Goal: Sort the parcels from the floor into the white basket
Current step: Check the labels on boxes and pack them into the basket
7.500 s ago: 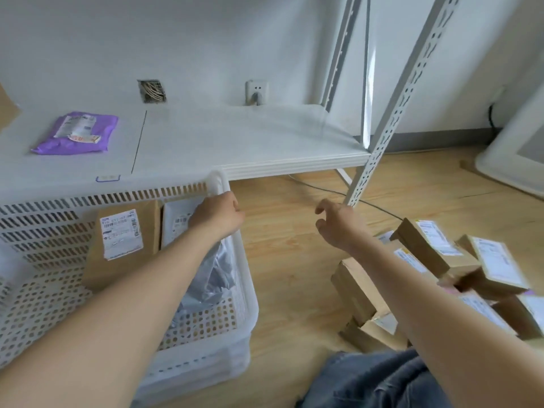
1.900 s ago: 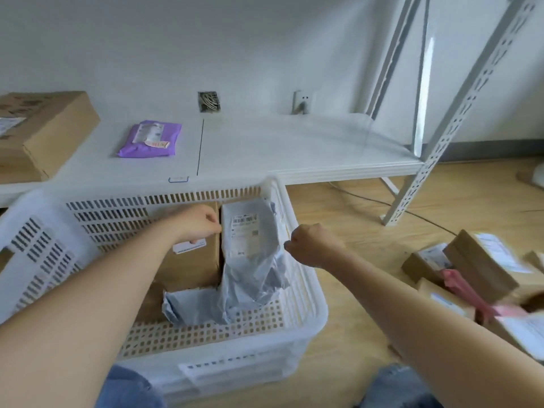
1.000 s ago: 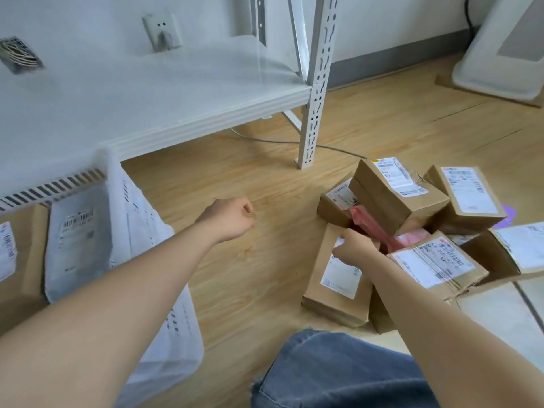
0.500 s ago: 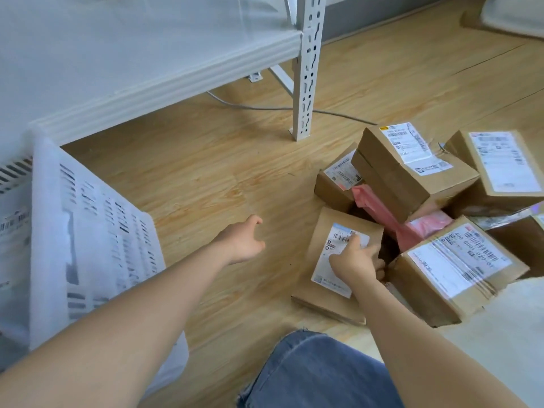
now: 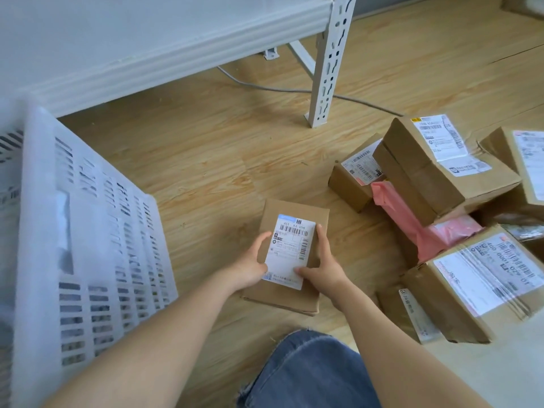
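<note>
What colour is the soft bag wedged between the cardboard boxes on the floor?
Pink. The soft bag shows clearly in the head view, wedged between brown boxes.

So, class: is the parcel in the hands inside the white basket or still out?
Out: the parcel sits beside the white basket.

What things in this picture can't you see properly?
Head view only:
- White basket: its inside is hidden by its own slotted wall; its left side is cut off by the frame edge.
- Label on the flat box that the left hand and right hand hold: print too small to read.
- Pink bag: mostly buried under boxes.
- Far-right box: cut off by the frame edge.
</note>
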Demonstrator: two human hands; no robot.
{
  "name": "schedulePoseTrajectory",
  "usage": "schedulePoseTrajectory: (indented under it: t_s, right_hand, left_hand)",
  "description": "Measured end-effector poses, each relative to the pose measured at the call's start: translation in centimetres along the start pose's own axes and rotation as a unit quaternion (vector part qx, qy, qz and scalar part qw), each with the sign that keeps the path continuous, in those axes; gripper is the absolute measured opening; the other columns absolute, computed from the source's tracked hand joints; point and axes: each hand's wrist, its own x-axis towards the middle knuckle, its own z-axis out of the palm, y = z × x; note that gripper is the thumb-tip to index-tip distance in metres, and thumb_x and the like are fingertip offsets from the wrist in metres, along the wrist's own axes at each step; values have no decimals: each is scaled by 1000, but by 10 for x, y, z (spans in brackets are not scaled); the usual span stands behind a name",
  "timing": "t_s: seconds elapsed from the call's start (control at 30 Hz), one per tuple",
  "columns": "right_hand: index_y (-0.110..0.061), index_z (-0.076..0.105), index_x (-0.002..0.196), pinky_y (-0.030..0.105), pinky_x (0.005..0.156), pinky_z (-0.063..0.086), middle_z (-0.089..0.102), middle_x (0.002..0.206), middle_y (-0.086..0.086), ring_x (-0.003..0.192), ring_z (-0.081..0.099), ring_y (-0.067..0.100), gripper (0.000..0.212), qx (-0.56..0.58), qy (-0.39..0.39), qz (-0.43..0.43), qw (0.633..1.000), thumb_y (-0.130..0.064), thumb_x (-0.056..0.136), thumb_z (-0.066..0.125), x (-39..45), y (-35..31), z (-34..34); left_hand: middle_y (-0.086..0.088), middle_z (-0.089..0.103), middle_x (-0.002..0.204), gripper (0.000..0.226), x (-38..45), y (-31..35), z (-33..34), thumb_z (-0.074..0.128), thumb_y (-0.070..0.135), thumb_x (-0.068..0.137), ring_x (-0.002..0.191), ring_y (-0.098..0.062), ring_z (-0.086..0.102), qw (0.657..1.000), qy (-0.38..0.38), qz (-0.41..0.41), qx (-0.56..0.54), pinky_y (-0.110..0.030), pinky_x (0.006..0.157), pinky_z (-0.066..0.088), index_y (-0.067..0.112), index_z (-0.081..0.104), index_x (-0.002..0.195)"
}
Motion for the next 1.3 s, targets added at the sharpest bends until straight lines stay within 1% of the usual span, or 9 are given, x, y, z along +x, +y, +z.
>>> schedulePoseTrajectory:
  t_s: [0.13, 0.27, 0.37, 0.5, 0.63, 0.83, 0.97, 1.2, 1.3]
  right_hand:
    - [-56, 3, 139, 30, 75, 41, 38, 141, 0, 103, 45, 16, 94, 52, -1, 29, 998, 0, 84, 54, 2, -7, 2]
    - [-55, 12, 139, 27, 59, 40, 41, 140, -5, 94, 50, 12, 83, 78, -38, 50, 995, -1, 88, 48, -1, -32, 0]
    - [-56, 14, 138, 29, 59, 43, 52, 123, -7, 92, 54, 12, 74, 78, -43, 47, 995, -10, 91, 48, -10, -55, 4]
    - [-56, 17, 137, 30, 57, 46, 51, 95, -18, 87, 57, 15, 62, 93, -24, 20, 995, -21, 93, 43, -33, -80, 11]
    - [-56, 23, 136, 32, 60, 48, 47, 94, -18, 88, 56, 18, 55, 113, -4, -11, 994, -23, 95, 40, -59, -105, 11]
    - [-50, 40, 130, 22, 59, 43, 51, 118, -10, 88, 57, 9, 65, 106, 22, -97, 989, -8, 83, 55, -102, -157, 11]
    - [-54, 48, 118, 19, 54, 42, 54, 106, -14, 86, 57, 9, 62, 116, 35, -143, 982, -6, 79, 58, -127, -199, 24]
    - [-49, 52, 119, 25, 58, 41, 53, 102, -16, 86, 56, 11, 59, 108, 35, -208, 971, -8, 78, 60, -167, -255, 85]
    - [-47, 51, 121, 23, 57, 42, 57, 99, -16, 82, 58, 10, 57, 95, -6, -236, 967, -8, 80, 61, -181, -273, 124]
  left_hand:
    - [2, 49, 66, 81, -8, 1, -3, 44, 7, 88, 43, -10, 35, 999, -28, -25, -15, -14, 32, 28, 51, 3, 143]
    - [-1, 46, 133, 77, -22, -1, -22, 45, 10, 88, 76, -10, 51, 998, -13, -15, -66, -18, 58, 37, 48, 8, 144]
    - [2, 26, 152, 72, -41, 3, -46, 46, 12, 90, 116, -17, 42, 995, 14, 14, -97, -22, 77, 34, 45, 13, 145]
    - [0, 29, 150, 67, -66, 11, -77, 48, 14, 90, 74, -1, 41, 993, 56, 56, -91, -12, 58, 31, 45, 22, 142]
    - [-1, 36, 146, 61, -95, 16, -103, 47, 18, 91, 65, 1, 36, 989, 92, 87, -75, -15, 59, 31, 47, 26, 140]
    - [3, 54, 122, 55, -146, 31, -149, 50, 23, 87, 101, -20, 58, 966, 140, 141, -168, -29, 83, 47, 48, 38, 134]
    - [1, 60, 104, 55, -181, 30, -186, 52, 22, 85, 91, -21, 62, 948, 165, 189, -195, -30, 79, 50, 49, 41, 131]
    - [0, 58, 122, 52, -246, -17, -247, 55, 31, 85, 107, -20, 59, 927, 203, 230, -214, -35, 89, 50, 48, 41, 131]
    - [8, 35, 145, 49, -271, -54, -270, 55, 45, 86, 130, -16, 39, 923, 182, 241, -236, -30, 96, 30, 55, 37, 130]
